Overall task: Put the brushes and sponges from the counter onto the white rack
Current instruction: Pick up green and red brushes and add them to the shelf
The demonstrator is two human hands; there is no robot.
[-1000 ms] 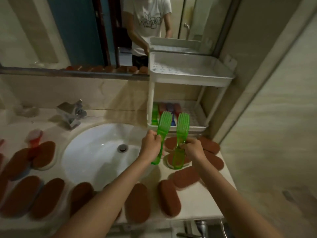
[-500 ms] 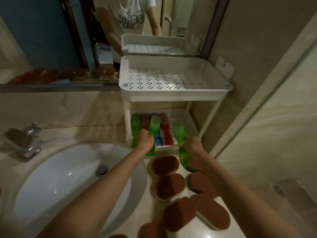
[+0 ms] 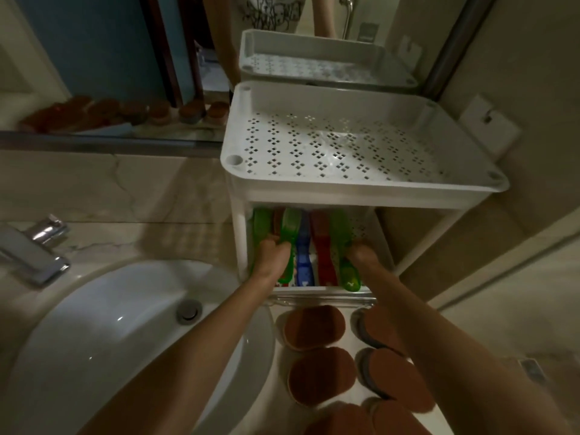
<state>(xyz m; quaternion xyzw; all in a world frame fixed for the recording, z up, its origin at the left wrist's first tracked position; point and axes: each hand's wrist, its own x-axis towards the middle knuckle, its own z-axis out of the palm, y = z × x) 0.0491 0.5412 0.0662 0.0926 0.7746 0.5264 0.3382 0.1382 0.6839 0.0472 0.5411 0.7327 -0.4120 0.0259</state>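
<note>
Head view: both hands reach into the lower shelf of the white rack [image 3: 345, 191]. The left hand [image 3: 272, 259] clamps a green brush [image 3: 290, 226] by its handle, laid lengthwise beside the blue brush [image 3: 303, 246] and red brush [image 3: 320, 243], likely so the row packs tight. The right hand [image 3: 361, 255] grips a second green brush [image 3: 340, 233] at the row's right end. Brown sponges [image 3: 314, 328] lie on the worktop [image 3: 349, 339] just in front.

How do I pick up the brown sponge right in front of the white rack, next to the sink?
From above. The sponge lies flat on the counter, brown side up. Pinch its two long edges across the short width; the oval looks too long to span endwise. A neighbour sponge sits close, so sliding in sideways seems cramped.
</note>
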